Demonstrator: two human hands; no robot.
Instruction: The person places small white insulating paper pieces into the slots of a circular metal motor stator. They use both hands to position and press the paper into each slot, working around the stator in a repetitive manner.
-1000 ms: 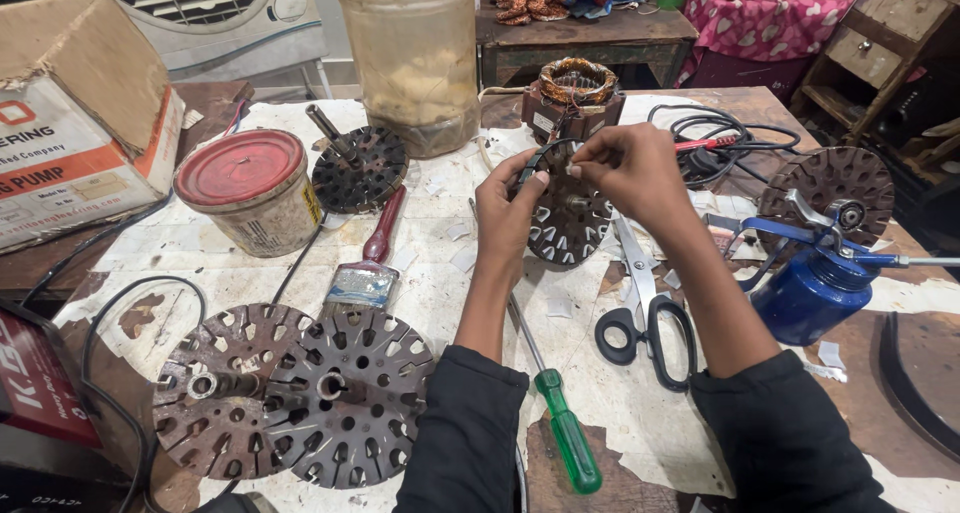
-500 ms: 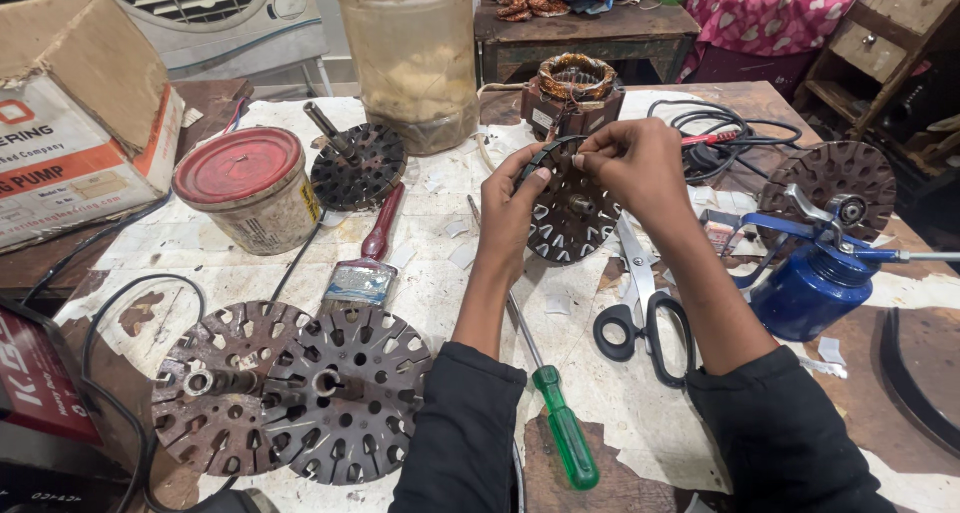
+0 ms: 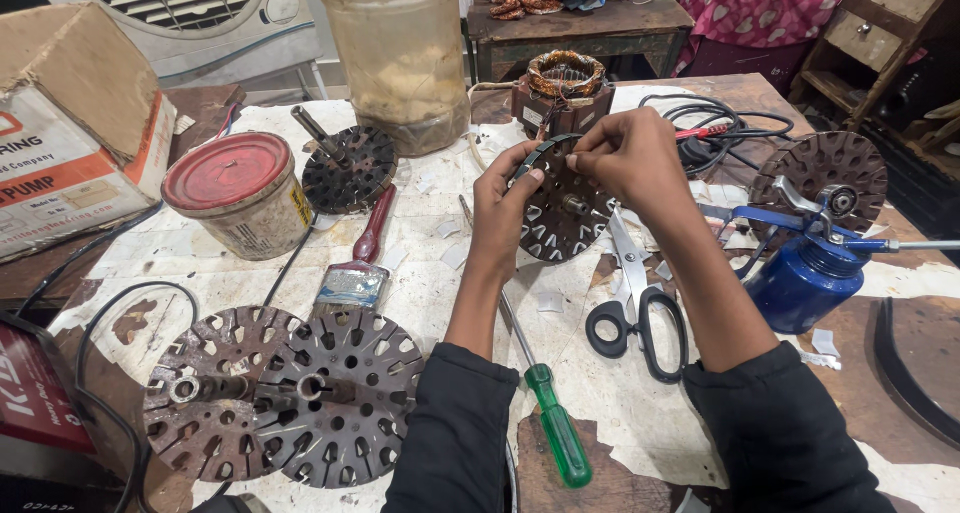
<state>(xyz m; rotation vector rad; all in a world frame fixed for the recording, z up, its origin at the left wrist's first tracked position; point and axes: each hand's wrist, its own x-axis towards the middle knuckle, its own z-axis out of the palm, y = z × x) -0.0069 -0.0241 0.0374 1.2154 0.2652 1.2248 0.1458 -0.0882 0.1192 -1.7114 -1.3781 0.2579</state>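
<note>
Both hands meet over the middle of the worktop (image 3: 640,423). The left hand (image 3: 507,195) is closed around the left rim of a dark round metal disc (image 3: 565,218) full of little slots. The right hand (image 3: 625,153) pinches the top of the disc with its fingertips, and a thin dark strip curves between the two hands. The disc stands tilted up on the worktop. At three o'clock from it lie black scissors (image 3: 637,303), and beyond them a blue oil can (image 3: 800,278). At six o'clock lies a green screwdriver (image 3: 548,413). At nine o'clock lies a paintbrush (image 3: 360,263), and farther out a tin with a red lid (image 3: 235,193). At twelve o'clock sits a copper coil (image 3: 563,88).
</note>
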